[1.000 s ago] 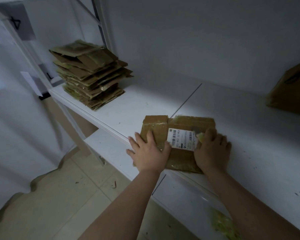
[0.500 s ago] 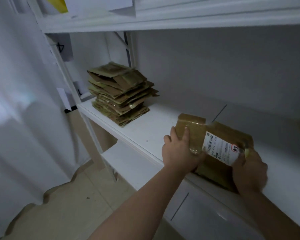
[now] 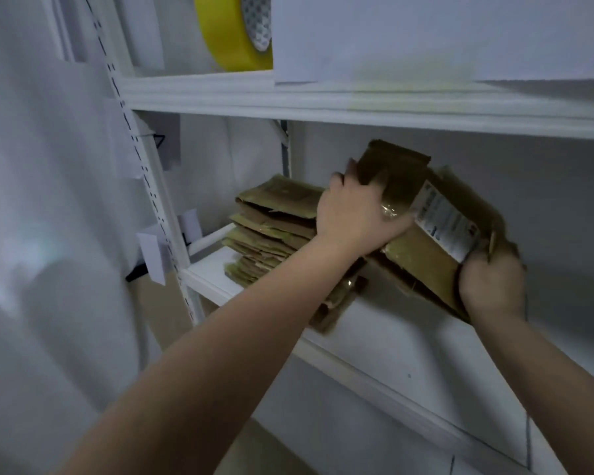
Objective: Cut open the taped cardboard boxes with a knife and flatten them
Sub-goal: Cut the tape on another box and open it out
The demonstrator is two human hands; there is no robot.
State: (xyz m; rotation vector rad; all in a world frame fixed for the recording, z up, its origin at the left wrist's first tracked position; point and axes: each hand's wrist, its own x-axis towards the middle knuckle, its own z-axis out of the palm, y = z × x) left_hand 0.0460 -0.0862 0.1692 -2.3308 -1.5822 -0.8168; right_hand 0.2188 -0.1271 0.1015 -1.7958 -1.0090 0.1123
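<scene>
Above the white shelf, my left hand and right hand grip the flattened brown cardboard box, fingers curled round its ends; next, I judge, laying it squarely on the stack of flattened cardboard.

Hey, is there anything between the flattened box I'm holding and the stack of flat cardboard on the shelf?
Nothing visible blocks it. The flattened box, gripped by the left hand and right hand, is tilted in the air just right of the stack; only your left hand and forearm overlap the stack's right edge.
</scene>
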